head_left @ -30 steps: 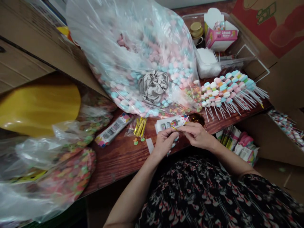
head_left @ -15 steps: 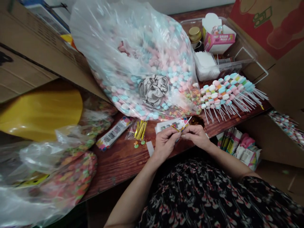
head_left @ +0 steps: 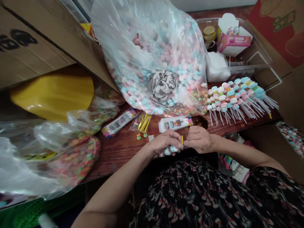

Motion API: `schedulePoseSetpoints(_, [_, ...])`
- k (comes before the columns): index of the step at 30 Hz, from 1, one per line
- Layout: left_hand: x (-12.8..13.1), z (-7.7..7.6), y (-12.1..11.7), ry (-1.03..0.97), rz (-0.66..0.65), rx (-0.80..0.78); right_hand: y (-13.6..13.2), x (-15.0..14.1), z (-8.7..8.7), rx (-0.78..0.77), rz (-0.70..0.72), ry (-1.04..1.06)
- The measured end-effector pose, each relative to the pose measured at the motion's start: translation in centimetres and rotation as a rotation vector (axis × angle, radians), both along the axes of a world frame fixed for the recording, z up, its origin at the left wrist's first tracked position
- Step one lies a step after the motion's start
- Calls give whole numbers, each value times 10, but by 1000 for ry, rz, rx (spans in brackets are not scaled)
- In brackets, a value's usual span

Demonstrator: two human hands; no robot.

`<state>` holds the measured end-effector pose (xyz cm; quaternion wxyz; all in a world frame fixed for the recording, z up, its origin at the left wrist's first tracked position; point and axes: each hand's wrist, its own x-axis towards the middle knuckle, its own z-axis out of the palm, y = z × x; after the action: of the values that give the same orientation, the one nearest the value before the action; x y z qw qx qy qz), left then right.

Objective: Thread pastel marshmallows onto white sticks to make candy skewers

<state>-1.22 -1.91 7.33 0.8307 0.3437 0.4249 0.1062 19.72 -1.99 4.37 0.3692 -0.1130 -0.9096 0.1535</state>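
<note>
left hand (head_left: 166, 142) curled closed around a stick of pastel candies (head_left: 171, 150), fingers (head_left: 174, 134) wrapped over the top, the candies poking out below the hand near the table edge. right hand (head_left: 199, 139) also closed, fingertips (head_left: 192, 134) drawn together and almost touching the left fingers. a thin yellow twist tie (head_left: 182, 140) stands up in the narrow gap between the hands, its lower end hidden — can't tell which fingers pinch it. just above the hands lies a white printed packet (head_left: 175, 123), with a gold tinsel tuft (head_left: 200, 122) beside it, nearest the right hand. further left on the wooden table (head_left: 123, 155) are a clear sleeve of gold twist ties (head_left: 143, 123) and a printed strip packet (head_left: 120, 122). behind them sits a big clear bag of pastel candies (head_left: 152, 57), just beside a fanned row of candy skewers (head_left: 237, 98).
</note>
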Motion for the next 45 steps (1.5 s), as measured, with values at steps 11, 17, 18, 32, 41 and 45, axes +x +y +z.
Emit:
schedulePoseSetpoints(11, [-12,2,9,-53,-410,51,0,-10,16,244,184,-110])
schedulePoseSetpoints(17, [-11,1,7,-48,-465,98,-9,-15,28,269,123,-176])
schedulePoseSetpoints(18, [-11,0,7,-51,-464,123,-10,-16,31,275,113,-175])
schedulePoseSetpoints(32, [-26,74,-10,520,-155,1479,32,-31,31,187,-276,-320])
schedulePoseSetpoints(41, [-32,2,6,278,391,926,-4,-77,26,-894,-38,-98])
schedulePoseSetpoints(45, [-50,4,-13,148,541,610,-6,-84,12,-346,-240,-231])
